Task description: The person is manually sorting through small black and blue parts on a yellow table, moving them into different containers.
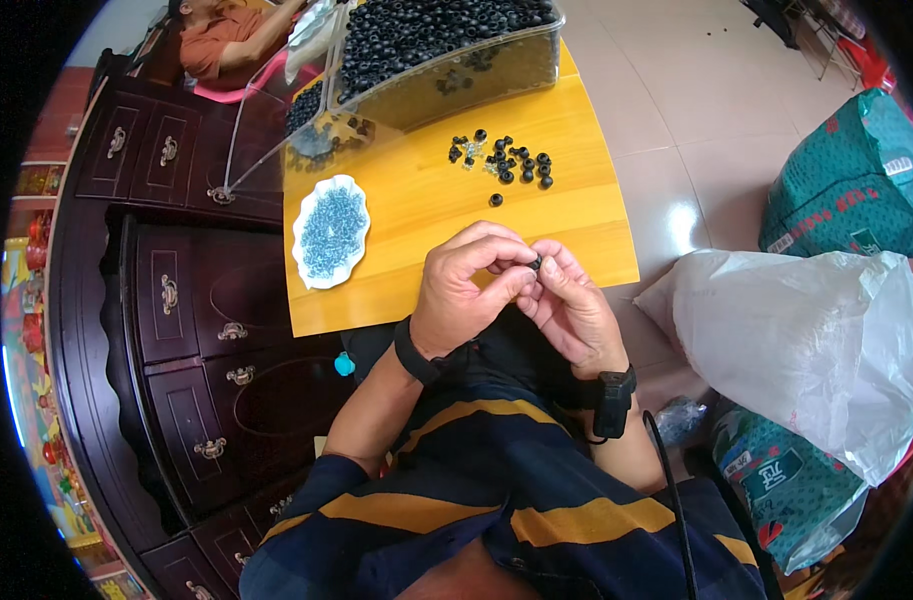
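Navy-and-mustard striped shirt (pixel 591 522) cloth is lying closest to the camera, below the wearer's two hands. They are meeting fingertip to fingertip over the near edge of the tabletop (pixel 406 250), where the left hand (pixel 464 290) and right hand (pixel 579 318) are pinching a small black bead (pixel 535 263) between thumbs and index fingers. Fingers are covering most of it, so how it is turned cannot be told; so small a piece probably calls for fingertips rather than a full grip. Both forearms are angling inward, probably to steady the two pinches against each other.

Just beyond, a single loose bead (pixel 496 200) is sitting apart from a scattered cluster of black beads (pixel 527 176), with small clear pieces (pixel 469 153) lying among them, seemingly spread thin for easy picking. To the left, a white scalloped dish (pixel 303 252) is holding pale blue translucent pieces (pixel 334 232), its rim likely stopping them from straying. At the far end, a clear plastic bin (pixel 511 72) is containing a heap of similar black beads, perhaps set back to leave working room. Farther out, a dark wooden cabinet (pixel 181 330) is flanking the left side, and a white sack (pixel 796 345) is slumping on the right.
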Demonstrator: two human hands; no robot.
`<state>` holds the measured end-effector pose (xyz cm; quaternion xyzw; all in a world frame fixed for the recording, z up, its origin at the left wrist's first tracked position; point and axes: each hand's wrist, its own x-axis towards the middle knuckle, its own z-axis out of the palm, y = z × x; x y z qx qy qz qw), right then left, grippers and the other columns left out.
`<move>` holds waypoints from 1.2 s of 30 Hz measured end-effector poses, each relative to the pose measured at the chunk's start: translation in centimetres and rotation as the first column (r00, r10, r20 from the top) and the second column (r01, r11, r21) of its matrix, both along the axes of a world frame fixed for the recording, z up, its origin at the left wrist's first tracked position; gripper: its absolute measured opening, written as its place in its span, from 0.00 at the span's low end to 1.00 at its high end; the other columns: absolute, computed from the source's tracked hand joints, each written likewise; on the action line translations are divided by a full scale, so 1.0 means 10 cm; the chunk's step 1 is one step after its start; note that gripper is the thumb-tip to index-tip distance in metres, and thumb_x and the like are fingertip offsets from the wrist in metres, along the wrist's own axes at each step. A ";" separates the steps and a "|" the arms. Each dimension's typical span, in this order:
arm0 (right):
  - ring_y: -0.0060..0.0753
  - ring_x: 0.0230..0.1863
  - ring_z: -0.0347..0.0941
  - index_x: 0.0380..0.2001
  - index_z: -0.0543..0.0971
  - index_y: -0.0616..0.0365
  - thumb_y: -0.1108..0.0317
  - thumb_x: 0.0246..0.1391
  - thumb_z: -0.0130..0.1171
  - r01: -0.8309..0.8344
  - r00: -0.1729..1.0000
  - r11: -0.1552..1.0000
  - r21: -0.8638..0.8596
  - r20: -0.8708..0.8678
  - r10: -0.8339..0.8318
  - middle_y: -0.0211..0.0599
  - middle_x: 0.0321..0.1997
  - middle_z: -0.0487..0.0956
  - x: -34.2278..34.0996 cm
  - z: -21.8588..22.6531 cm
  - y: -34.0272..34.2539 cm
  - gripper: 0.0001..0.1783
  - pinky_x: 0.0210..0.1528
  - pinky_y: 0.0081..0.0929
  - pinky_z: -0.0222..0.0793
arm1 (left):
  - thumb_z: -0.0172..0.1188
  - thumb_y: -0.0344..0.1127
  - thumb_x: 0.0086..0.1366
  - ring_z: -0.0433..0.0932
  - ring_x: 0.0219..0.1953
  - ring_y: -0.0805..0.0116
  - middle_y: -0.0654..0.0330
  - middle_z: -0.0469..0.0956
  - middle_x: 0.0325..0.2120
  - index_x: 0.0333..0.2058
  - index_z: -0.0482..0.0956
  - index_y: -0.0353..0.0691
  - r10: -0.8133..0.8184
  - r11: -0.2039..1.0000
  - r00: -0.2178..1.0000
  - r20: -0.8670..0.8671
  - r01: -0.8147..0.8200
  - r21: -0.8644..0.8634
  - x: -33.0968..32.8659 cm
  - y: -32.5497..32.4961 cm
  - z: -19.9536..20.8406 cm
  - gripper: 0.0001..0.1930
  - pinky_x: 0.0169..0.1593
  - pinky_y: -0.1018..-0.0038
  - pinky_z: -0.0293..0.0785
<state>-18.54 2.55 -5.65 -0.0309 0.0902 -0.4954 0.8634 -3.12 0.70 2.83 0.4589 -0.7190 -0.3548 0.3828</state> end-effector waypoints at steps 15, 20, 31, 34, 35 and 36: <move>0.22 0.42 0.79 0.49 0.76 0.55 0.67 0.67 0.58 0.001 0.998 1.000 -0.017 -0.070 -0.002 0.30 0.42 0.81 -0.03 -0.01 0.02 0.10 0.50 0.23 0.78 | 0.65 0.18 0.60 0.82 0.39 0.72 0.57 0.80 0.38 0.39 0.85 0.32 -0.016 0.995 0.997 -0.075 0.023 0.095 0.07 0.05 0.01 0.09 0.43 0.79 0.79; 0.22 0.42 0.79 0.49 0.76 0.55 0.67 0.66 0.60 -0.003 0.997 0.999 -0.040 -0.079 0.000 0.30 0.42 0.81 -0.01 -0.02 0.03 0.11 0.50 0.23 0.78 | 0.63 0.19 0.62 0.79 0.40 0.76 0.59 0.77 0.41 0.42 0.83 0.32 0.093 0.873 0.918 -0.386 0.111 0.476 0.10 0.06 -0.01 0.10 0.42 0.82 0.79; 0.19 0.39 0.79 0.47 0.73 0.53 0.68 0.63 0.63 -0.023 0.988 0.996 -0.082 -0.152 0.010 0.28 0.40 0.80 -0.02 0.00 0.01 0.12 0.45 0.18 0.79 | 0.66 0.25 0.62 0.76 0.45 0.74 0.59 0.76 0.44 0.46 0.82 0.31 -0.145 0.900 0.974 -0.171 0.202 0.385 0.19 0.00 0.06 0.13 0.43 0.81 0.76; 0.26 0.46 0.79 0.45 0.73 0.56 0.67 0.63 0.64 -0.026 0.992 0.993 -0.117 -0.125 0.011 0.37 0.45 0.80 -0.02 -0.03 0.01 0.12 0.48 0.22 0.78 | 0.66 0.25 0.62 0.76 0.46 0.73 0.58 0.75 0.45 0.45 0.82 0.31 -0.137 0.891 0.963 -0.232 0.222 0.395 0.20 0.02 0.01 0.13 0.46 0.79 0.76; 0.24 0.41 0.79 0.45 0.73 0.54 0.69 0.62 0.64 -0.014 0.990 0.995 -0.098 -0.139 0.000 0.33 0.41 0.80 0.00 -0.01 0.01 0.12 0.45 0.20 0.78 | 0.66 0.25 0.62 0.75 0.46 0.72 0.58 0.75 0.45 0.45 0.82 0.31 -0.134 0.892 0.961 -0.241 0.223 0.393 0.20 0.03 -0.01 0.12 0.47 0.78 0.76; 0.21 0.37 0.79 0.45 0.73 0.53 0.71 0.61 0.64 -0.003 0.988 0.997 -0.080 -0.152 -0.010 0.28 0.37 0.80 0.01 0.00 0.01 0.12 0.43 0.18 0.78 | 0.66 0.25 0.62 0.75 0.46 0.72 0.58 0.75 0.45 0.45 0.82 0.31 -0.131 0.894 0.962 -0.241 0.220 0.392 0.20 0.03 -0.03 0.12 0.47 0.78 0.76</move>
